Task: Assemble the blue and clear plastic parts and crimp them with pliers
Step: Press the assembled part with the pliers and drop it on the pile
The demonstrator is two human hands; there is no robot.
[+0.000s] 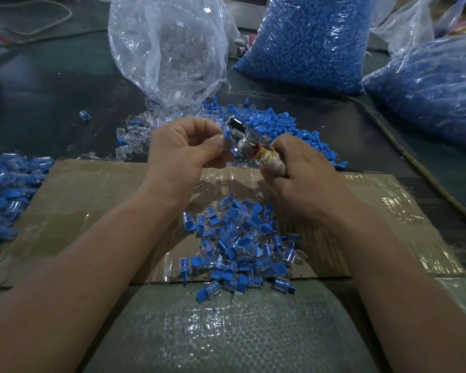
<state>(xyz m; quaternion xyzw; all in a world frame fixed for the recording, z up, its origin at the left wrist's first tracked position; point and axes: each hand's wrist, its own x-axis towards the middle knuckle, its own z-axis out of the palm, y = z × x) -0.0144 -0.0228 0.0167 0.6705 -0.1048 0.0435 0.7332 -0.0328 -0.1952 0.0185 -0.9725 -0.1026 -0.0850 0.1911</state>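
My left hand [184,146] pinches a small blue and clear plastic part [227,136] between thumb and fingers. My right hand [299,173] grips the cloth-wrapped handles of metal pliers [244,138], whose jaws sit right at the part. Just beyond the hands lie loose blue parts [280,125] and loose clear parts [137,135] on the dark table. A heap of joined blue and clear pieces [242,246] lies on the taped cardboard sheet [92,200] below my hands.
A clear bag of clear parts [167,49] stands at the back. Two bags of blue parts [315,41] [436,84] stand at the back right. More joined pieces [6,195] pile at the left edge. A woven sack [226,335] covers the near foreground.
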